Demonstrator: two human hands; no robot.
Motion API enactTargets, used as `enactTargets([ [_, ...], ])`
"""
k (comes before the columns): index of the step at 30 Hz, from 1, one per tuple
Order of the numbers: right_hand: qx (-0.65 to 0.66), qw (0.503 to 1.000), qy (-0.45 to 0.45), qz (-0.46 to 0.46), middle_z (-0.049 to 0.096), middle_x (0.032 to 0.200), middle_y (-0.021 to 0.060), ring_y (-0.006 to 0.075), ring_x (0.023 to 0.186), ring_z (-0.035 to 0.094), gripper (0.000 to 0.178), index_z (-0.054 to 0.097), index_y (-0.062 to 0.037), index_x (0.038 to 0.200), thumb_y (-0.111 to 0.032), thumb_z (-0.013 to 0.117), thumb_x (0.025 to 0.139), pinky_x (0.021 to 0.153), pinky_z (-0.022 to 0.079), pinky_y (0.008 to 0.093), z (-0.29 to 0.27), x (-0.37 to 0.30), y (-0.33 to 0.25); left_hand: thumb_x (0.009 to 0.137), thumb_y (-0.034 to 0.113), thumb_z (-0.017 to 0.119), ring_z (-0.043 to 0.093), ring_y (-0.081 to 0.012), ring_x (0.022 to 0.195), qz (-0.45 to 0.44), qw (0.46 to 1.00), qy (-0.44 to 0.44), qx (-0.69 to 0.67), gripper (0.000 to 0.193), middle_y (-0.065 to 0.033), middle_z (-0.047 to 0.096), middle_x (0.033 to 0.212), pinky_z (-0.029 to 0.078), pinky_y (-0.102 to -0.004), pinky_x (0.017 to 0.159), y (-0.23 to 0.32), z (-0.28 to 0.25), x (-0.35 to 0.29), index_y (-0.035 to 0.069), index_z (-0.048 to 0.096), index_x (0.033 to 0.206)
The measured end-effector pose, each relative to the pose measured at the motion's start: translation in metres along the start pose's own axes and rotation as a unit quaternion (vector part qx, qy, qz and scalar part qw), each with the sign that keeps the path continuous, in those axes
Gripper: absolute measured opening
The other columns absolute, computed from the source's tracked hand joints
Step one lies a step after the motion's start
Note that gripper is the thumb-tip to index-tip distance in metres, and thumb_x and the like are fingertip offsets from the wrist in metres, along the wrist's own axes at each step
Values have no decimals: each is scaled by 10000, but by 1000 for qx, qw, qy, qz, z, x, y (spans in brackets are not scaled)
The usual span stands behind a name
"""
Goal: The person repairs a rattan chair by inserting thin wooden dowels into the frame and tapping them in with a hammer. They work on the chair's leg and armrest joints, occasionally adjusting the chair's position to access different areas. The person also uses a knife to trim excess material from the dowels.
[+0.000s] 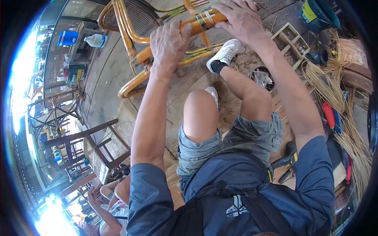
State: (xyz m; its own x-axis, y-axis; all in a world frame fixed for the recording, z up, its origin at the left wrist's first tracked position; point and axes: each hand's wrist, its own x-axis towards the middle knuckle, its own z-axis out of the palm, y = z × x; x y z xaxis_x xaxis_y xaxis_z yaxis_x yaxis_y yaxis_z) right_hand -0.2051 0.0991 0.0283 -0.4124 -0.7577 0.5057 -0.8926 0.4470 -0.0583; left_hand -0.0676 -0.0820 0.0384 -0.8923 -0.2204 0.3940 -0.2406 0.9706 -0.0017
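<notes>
A rattan chair (pixel 126 29) with bent orange-brown poles and a woven mesh panel (pixel 146 19) stands tilted at the top of the view. Both arms reach forward to one thick pole (pixel 197 24) of its frame. Around the pole's left part wrap the fingers of my left hand (pixel 170 44). My right hand (pixel 240 21) grips the same pole farther right, close to the upper edge. Between the hands, pale strips of binding (pixel 204 19) circle the pole.
Bundles of loose cane strips (pixel 350 149) lie at the right, near a red-handled tool (pixel 328 114) and a cordless drill (pixel 290 155). A dark bucket (pixel 319 15) stands far right. Wooden chair frames (pixel 88 137) and a seated person (pixel 106 204) are at left.
</notes>
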Motion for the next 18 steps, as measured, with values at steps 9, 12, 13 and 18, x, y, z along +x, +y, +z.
enactTargets([
  [9,58,989,-126,55,485,1333,73,270,1285,373,551,508,-119,1282,-243,675,773,1076,231,482,-7,37,12,952,475,341,599,-351,968,-29,999,-36,-15,491,-162,656,985,436,-462,854,-17,11,37,87,636,1016],
  [12,50,994,-94,18,544,1262,87,283,1213,456,537,544,-119,1246,-236,678,739,1034,314,448,11,51,29,952,476,329,602,-352,984,-55,996,-66,1,501,-170,659,1008,437,-458,872,-20,14,53,91,643,1008],
  [13,50,995,-83,-15,566,1230,96,291,1178,489,531,558,-125,1232,-241,679,729,1008,348,437,22,57,42,953,473,325,602,-354,985,-63,995,-75,8,498,-172,658,1013,437,-456,875,-21,16,54,94,644,1010],
  [18,124,978,-161,-50,618,1120,142,332,1050,573,526,595,-166,1193,-272,694,687,905,439,420,7,67,65,953,479,307,611,-361,956,-59,996,-61,-7,511,-164,666,980,440,-462,866,-14,9,44,99,639,1033],
])
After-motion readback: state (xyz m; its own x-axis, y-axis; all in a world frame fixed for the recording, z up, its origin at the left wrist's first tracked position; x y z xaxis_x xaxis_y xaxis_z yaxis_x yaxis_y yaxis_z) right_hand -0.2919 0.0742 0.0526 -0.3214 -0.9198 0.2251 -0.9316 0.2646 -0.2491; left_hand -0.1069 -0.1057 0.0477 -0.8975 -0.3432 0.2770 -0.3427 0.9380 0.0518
